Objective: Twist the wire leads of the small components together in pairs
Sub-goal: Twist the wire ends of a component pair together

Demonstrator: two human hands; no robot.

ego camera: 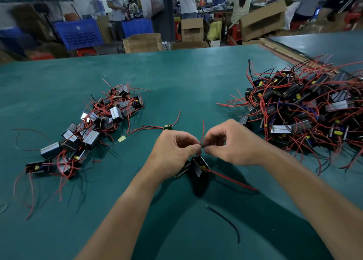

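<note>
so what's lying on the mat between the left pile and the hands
In the head view, a small green board with red leads and a yellow scrap.

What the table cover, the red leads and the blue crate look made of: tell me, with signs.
The table cover: likely rubber or vinyl mat, matte teal with soft sheen. The red leads: seemingly plastic-insulated wire, smooth, bending in loose curves. The blue crate: moulded plastic, by its uniform colour and lattice wall.

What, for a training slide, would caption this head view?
Left hand and right hand pinch red wire leads over black components between the small pile and big pile.
</note>
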